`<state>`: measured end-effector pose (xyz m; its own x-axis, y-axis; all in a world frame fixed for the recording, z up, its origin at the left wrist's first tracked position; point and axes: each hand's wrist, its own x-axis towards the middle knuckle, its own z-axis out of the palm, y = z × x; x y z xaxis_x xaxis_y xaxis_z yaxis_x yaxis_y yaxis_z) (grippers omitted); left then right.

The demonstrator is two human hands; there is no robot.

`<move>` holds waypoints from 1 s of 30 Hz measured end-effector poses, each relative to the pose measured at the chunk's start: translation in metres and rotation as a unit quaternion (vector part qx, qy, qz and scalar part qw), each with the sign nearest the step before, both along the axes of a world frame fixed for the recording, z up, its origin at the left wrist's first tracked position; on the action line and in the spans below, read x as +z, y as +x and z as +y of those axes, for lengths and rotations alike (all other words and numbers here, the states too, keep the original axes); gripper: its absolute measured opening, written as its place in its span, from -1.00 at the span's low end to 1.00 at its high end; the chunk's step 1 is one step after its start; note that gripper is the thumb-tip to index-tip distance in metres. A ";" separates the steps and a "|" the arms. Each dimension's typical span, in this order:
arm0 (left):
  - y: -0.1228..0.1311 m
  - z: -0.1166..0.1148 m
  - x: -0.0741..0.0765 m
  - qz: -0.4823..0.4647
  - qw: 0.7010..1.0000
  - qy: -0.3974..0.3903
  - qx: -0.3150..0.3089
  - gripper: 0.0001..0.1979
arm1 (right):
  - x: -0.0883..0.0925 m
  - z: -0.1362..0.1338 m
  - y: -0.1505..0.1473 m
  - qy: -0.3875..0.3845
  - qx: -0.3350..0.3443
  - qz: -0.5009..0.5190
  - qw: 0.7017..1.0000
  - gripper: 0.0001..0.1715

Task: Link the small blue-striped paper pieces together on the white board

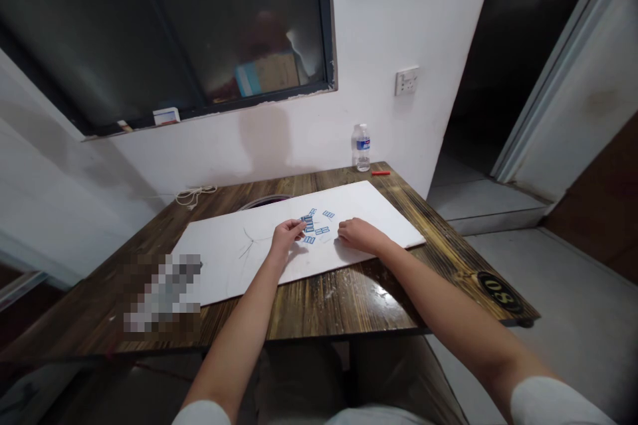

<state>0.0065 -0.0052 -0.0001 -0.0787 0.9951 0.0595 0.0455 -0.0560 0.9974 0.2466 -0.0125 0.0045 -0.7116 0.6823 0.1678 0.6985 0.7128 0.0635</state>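
Observation:
My left hand (289, 236) is above the middle of a white board (219, 246), its thumb and fingers pinching a small blue-and-white piece (309, 224) held upright. Several similar blue-and-white pieces (328, 215) lie scattered on the board around it, some partly hidden behind the held one. To the right, my right hand (359, 235) rests low over the board with its fingers curled in. Whatever may be inside those fingers is hidden. Thin dark pencil-like lines (252, 240) mark the board left of my left hand.
The board lies on a dark wooden table (319, 312). A water bottle (363, 148) and a red pen-like stick (381, 173) are at the back. A white cable (192, 195) sits at the back left. Behind the table are a wall socket (407, 81) and a window.

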 end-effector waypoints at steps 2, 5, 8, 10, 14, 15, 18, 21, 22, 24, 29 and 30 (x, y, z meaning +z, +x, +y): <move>0.001 -0.001 0.001 0.000 1.000 0.001 -0.002 -0.60 | -0.001 0.000 -0.002 0.005 -0.011 0.010 1.000 -0.72; 0.002 -0.003 0.003 0.001 1.000 0.002 -0.001 -0.60 | -0.004 0.003 -0.003 0.009 -0.030 0.025 0.999 -0.73; 0.002 -0.003 0.003 0.005 1.000 0.001 0.001 -0.59 | -0.007 0.005 -0.001 0.008 -0.033 0.044 0.998 -0.77; 0.002 -0.002 0.002 0.006 1.000 0.002 0.000 -0.58 | -0.007 0.006 0.001 0.002 -0.019 0.072 0.997 -0.79; 0.004 -0.003 0.002 0.009 1.000 0.001 -0.004 -0.56 | -0.010 0.007 0.003 -0.040 0.009 0.219 0.975 -0.77; 0.005 -0.003 0.002 0.009 1.000 0.001 -0.006 -0.56 | -0.011 0.007 0.002 -0.055 0.014 0.270 0.961 -0.78; 0.008 -0.006 0.002 0.009 1.000 0.006 -0.021 -0.58 | -0.014 0.006 -0.006 -0.117 0.006 0.405 0.907 -0.82; 0.012 -0.008 0.002 0.015 0.999 0.017 -0.045 -0.59 | -0.016 0.003 -0.015 -0.194 -0.032 0.503 0.841 -0.79; 0.013 -0.009 0.002 0.019 0.998 0.020 -0.054 -0.60 | -0.016 0.001 -0.018 -0.215 -0.044 0.528 0.820 -0.76; 0.014 -0.011 0.002 0.026 0.997 0.024 -0.069 -0.60 | -0.016 -0.001 -0.022 -0.247 -0.061 0.570 0.781 -0.68; 0.016 -0.014 0.005 0.054 0.992 0.033 -0.107 -0.60 | -0.017 -0.006 -0.029 -0.293 -0.076 0.615 0.728 -0.57; 0.016 -0.015 0.005 0.058 0.991 0.037 -0.116 -0.60 | -0.018 -0.007 -0.030 -0.298 -0.079 0.614 0.727 -0.57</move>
<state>0.0225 -0.0198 0.0051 0.1625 0.9784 0.1281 0.1368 -0.1509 0.9790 0.2165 -0.0193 -0.0130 -0.1800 0.9510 0.2516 0.0444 0.2633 -0.9637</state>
